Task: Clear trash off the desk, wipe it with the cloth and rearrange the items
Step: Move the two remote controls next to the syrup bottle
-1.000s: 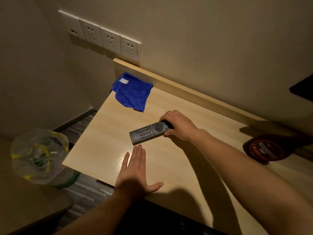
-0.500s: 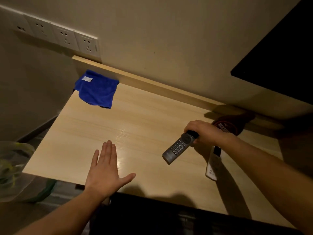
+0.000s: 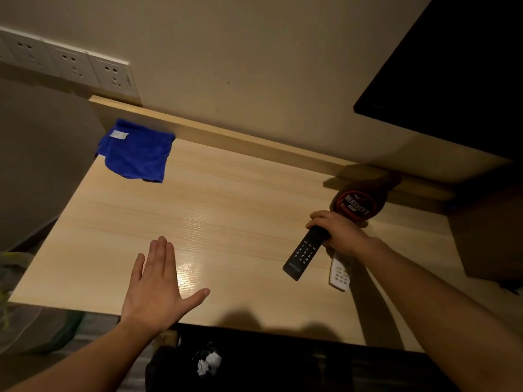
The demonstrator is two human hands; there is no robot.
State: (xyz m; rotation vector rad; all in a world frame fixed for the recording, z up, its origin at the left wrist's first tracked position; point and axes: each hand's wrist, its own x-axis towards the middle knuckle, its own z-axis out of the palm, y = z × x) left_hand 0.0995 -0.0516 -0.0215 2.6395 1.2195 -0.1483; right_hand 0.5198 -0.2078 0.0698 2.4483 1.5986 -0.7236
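Since the earlier frames the black rectangular remote control [image 3: 306, 253] has travelled from the middle of the pale wood-grain desk [image 3: 226, 210] to its right side, carried by the right hand [image 3: 338, 234], which is closed around the remote's far end with the button face up and the near end angled down toward the surface. It now sits just beside a white slim remote [image 3: 339, 274] lying flat on the desk, partly under the wrist; I judge the black one is being laid alongside it so the two are grouped as part of the rearranging. The left hand [image 3: 157, 287] has stayed flat near the front edge, fingers together and thumb spread, holding nothing, probably as a brace while leaning. A dark brown plastic syrup bottle [image 3: 358, 206] lies just behind the right hand near the back ledge. The folded blue microfibre cloth [image 3: 137, 152] rests at the far left corner, well apart from both hands, which suggests wiping is finished. Counted: two remotes, one bottle, one cloth, and at least three white wall sockets [image 3: 110, 73] above the desk.
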